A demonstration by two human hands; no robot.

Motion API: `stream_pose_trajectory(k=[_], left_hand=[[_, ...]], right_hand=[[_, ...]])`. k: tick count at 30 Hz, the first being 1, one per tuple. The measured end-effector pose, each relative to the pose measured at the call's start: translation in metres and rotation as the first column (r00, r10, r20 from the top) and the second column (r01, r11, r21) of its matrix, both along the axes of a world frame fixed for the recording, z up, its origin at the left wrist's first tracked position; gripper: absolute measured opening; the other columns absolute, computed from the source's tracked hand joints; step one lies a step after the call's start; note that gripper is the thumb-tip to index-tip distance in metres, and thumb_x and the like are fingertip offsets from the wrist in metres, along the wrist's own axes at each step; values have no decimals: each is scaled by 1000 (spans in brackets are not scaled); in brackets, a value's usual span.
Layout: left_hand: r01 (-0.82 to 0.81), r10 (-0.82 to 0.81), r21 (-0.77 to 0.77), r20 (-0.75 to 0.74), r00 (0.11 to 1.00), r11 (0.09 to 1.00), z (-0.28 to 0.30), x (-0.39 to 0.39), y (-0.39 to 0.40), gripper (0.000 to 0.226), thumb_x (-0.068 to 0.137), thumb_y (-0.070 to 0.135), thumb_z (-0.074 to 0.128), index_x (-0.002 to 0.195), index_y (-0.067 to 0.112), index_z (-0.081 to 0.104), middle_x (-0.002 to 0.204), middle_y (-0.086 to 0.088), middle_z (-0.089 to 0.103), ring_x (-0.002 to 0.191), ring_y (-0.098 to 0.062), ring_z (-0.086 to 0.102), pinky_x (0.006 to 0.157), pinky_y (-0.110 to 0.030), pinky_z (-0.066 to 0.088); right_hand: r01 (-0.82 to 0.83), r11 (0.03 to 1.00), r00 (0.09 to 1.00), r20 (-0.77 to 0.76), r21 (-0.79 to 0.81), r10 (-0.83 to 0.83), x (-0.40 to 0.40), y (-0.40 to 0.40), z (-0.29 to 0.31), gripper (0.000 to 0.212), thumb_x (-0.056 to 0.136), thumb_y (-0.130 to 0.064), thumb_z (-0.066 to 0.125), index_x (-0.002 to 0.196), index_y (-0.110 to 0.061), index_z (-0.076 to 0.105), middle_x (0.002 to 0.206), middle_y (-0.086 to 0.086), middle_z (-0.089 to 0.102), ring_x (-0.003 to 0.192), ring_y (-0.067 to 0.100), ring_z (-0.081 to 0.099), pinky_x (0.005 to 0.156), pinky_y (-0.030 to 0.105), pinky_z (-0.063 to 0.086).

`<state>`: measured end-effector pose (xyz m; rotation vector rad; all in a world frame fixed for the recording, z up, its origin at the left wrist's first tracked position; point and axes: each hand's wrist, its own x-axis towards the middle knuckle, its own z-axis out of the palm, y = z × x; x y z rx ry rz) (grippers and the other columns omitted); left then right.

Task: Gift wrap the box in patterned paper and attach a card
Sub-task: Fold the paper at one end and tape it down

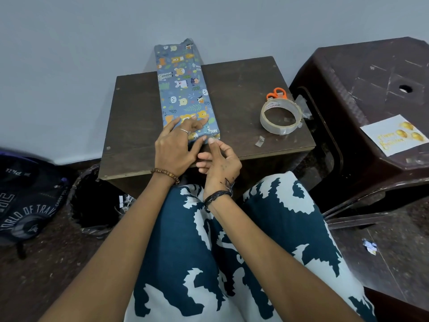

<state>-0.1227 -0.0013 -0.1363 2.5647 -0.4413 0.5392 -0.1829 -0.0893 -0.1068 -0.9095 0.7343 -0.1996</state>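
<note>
One wrapped box [185, 89] on the table [232, 89] — left hand [176, 147] lies flat on it, right hand [218, 161] presses its near edge; one tape roll [281, 117], one scissors [276, 93] well clear.

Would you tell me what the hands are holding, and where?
The left hand presses flat on the wrapped box's near end; the right hand fingers its near edge, nothing visibly gripped.

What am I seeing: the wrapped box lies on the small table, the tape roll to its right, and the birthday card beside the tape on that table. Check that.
One detail is wrong. The head view shows the birthday card on the dark plastic stool, not the small table. The wrapped box and tape roll are as stated.
</note>
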Motion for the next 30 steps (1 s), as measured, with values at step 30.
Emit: stream_pose_trajectory(k=[30], left_hand=[[80, -67, -56, 210, 975, 995, 8, -6, -7, 29, 86, 31, 58, 109, 14, 60, 106, 8, 70, 112, -4, 47, 102, -28, 35]], right_hand=[[12, 969, 998, -55, -245, -26, 9, 3, -8, 14, 84, -27, 67, 71, -25, 62, 39, -3, 55, 27, 10, 45, 33, 18, 37]])
